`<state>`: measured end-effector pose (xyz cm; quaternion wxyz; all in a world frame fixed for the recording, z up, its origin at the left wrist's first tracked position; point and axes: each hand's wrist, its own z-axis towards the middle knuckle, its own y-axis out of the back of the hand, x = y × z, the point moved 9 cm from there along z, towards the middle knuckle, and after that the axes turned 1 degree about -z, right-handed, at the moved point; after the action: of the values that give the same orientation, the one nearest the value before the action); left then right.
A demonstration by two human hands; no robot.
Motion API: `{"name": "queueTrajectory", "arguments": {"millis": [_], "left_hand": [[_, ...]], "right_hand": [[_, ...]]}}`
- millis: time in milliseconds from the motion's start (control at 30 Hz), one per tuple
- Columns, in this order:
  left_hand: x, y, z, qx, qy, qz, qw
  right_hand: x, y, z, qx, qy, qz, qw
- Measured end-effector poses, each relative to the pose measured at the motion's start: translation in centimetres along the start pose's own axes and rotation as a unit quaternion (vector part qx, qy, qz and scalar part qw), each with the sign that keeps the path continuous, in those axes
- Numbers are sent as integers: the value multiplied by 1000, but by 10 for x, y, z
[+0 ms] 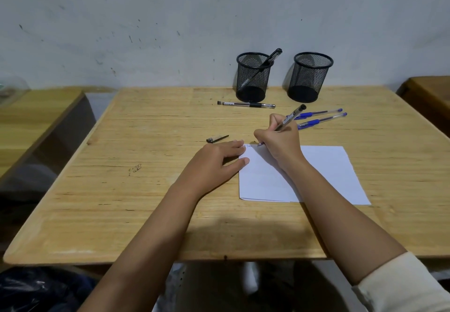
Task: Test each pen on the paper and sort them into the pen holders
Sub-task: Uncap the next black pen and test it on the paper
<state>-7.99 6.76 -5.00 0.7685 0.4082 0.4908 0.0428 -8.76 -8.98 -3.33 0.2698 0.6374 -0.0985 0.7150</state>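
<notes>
My right hand point(277, 141) grips a black pen point(292, 115), its tip touching the top left of the white paper point(323, 173) beside faint blue marks. My left hand point(214, 160) lies flat, fingers spread, pressing the paper's left edge. A pen cap point(217, 138) lies just beyond my left hand. Two black mesh pen holders stand by the wall: the left holder point(253, 78) has one black pen point(271, 58) in it, the right holder point(309, 78) looks empty. A capped black pen point(246, 104) lies before the left holder. Two blue pens point(321, 116) lie right of my right hand.
The wooden table point(146, 190) meets a grey wall at the back. Another wooden surface point(31, 116) stands to the left, and a brown piece of furniture point(428, 97) to the right. Dark bags point(36, 289) lie below the front edge.
</notes>
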Motion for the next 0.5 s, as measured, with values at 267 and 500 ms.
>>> {"name": "queueTrajectory", "arguments": {"millis": [267,500], "left_hand": [[-2,10,2,-43,-1,-18,999],[17,48,15,-149,55,83,984]], "right_hand": [[-9,11,0,-46,-54,98,993],[0,7,0,46,-72,228,970]]}}
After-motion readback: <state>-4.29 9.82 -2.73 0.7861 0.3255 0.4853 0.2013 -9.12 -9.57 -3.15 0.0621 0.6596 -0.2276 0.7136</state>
